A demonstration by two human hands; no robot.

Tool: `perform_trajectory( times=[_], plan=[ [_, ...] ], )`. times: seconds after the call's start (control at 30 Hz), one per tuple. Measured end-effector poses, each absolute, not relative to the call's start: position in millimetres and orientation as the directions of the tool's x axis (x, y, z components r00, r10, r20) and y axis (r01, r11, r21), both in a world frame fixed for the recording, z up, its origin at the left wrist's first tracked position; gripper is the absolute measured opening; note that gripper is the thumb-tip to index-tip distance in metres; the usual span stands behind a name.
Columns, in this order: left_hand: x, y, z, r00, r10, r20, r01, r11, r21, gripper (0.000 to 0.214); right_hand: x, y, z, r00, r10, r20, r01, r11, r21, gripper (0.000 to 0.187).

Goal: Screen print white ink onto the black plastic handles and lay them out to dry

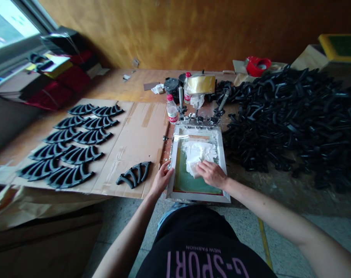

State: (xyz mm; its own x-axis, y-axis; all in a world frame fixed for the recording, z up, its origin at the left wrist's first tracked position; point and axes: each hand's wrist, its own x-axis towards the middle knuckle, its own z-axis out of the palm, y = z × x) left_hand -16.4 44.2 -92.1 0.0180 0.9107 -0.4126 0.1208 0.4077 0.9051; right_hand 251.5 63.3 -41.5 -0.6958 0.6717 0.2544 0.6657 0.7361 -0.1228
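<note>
A screen-printing frame (pixel 224 170) with a silver rim and green mesh lies flat in front of me. White ink (pixel 202 148) is smeared over the middle of its mesh. My right hand (pixel 211 173) is closed on a small white piece (pixel 195 165), pressed down at the near edge of the ink. Whether that piece is a scraper or a folded cloth cannot be made out. At the frame's left rim, my left hand (pixel 163 177) has its fingers curled against the edge. Clamps (pixel 197 119) stand at the frame's far end.
Black curved plastic parts (pixel 77 135) lie in rows on cardboard (pixel 129 139) at left, with one black part (pixel 134 173) nearer me. A large heap of black parts (pixel 285 116) fills the right. Bottles (pixel 172 110), a black tub (pixel 171 87) and red tape (pixel 258 66) stand behind.
</note>
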Motion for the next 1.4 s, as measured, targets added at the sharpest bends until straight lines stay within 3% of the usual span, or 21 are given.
perform_trajectory(
  times=[0.07,0.17,0.33,0.43,0.5,0.6,0.67,0.77,0.83,0.9,0.93,1.0,1.07,1.13,1.2,1.27,1.33,1.4],
  plan=[
    [-16,44,-89,0.010,0.906,-0.424,0.112,0.420,0.900,0.077,251,56,-42,-0.722,0.650,0.237,0.633,0.759,-0.151,0.020],
    [-16,43,-78,0.030,0.905,-0.425,0.126,0.418,0.899,0.080,245,73,-25,-0.628,0.745,0.223,0.700,0.667,-0.256,0.013],
    [-19,46,-21,0.015,0.943,-0.331,0.136,0.326,0.935,0.069,262,154,23,-0.271,0.924,0.271,0.866,0.356,-0.350,0.053],
    [-14,61,24,-0.038,0.973,-0.229,0.069,0.231,0.970,0.063,311,182,31,0.009,0.945,0.327,0.897,0.137,-0.421,0.045],
    [-6,80,50,-0.085,0.993,-0.088,-0.007,0.087,0.996,0.060,340,179,19,0.165,0.946,0.278,0.884,-0.017,-0.468,0.037],
    [7,113,75,-0.124,0.986,0.108,-0.124,-0.124,0.985,0.056,345,149,-19,0.094,0.994,0.055,0.895,-0.060,-0.442,0.033],
    [16,126,78,-0.131,0.981,0.141,-0.193,-0.165,0.967,0.055,324,121,-47,-0.135,0.990,-0.036,0.910,0.110,-0.400,0.030],
    [34,112,58,-0.191,0.981,0.034,-0.268,-0.085,0.960,0.054,278,87,-72,-0.256,0.965,-0.056,0.929,0.230,-0.290,0.020],
    [50,81,31,-0.052,0.976,-0.212,-0.281,0.190,0.941,0.056,250,70,-72,-0.168,0.983,-0.070,0.949,0.142,-0.282,0.017],
    [64,45,3,0.188,0.851,-0.491,-0.223,0.524,0.822,0.058,228,57,-63,-0.112,0.993,-0.041,0.936,0.092,-0.341,0.018],
    [68,29,-10,0.245,0.790,-0.562,-0.228,0.611,0.758,0.056,219,51,-58,-0.149,0.989,-0.011,0.910,0.133,-0.393,0.018],
    [66,8,-32,0.259,0.734,-0.628,-0.304,0.679,0.668,0.051,212,43,-48,-0.329,0.943,0.043,0.807,0.304,-0.505,0.016],
    [45,1,-47,0.139,0.756,-0.640,-0.365,0.639,0.676,0.045,225,42,-43,-0.421,0.906,0.031,0.745,0.366,-0.558,0.016],
    [1,2,-61,-0.067,0.779,-0.624,-0.315,0.576,0.754,0.044,258,50,-47,-0.284,0.957,-0.064,0.860,0.225,-0.457,0.017],
    [-56,3,-77,-0.314,0.758,-0.572,-0.195,0.538,0.820,0.046,302,66,-62,-0.026,0.986,-0.164,0.986,-0.001,-0.165,0.020],
    [-111,-2,-95,-0.521,0.671,-0.527,-0.013,0.612,0.791,0.049,341,83,-84,0.107,0.960,-0.260,0.994,-0.097,0.054,0.029],
    [-153,-7,-113,-0.633,0.605,-0.483,0.179,0.722,0.669,0.056,368,93,-106,0.130,0.950,-0.283,0.987,-0.098,0.126,0.036],
    [-176,-6,-128,-0.656,0.598,-0.460,0.326,0.775,0.541,0.061,381,96,-118,0.119,0.952,-0.280,0.991,-0.096,0.095,0.042]
  ],
)
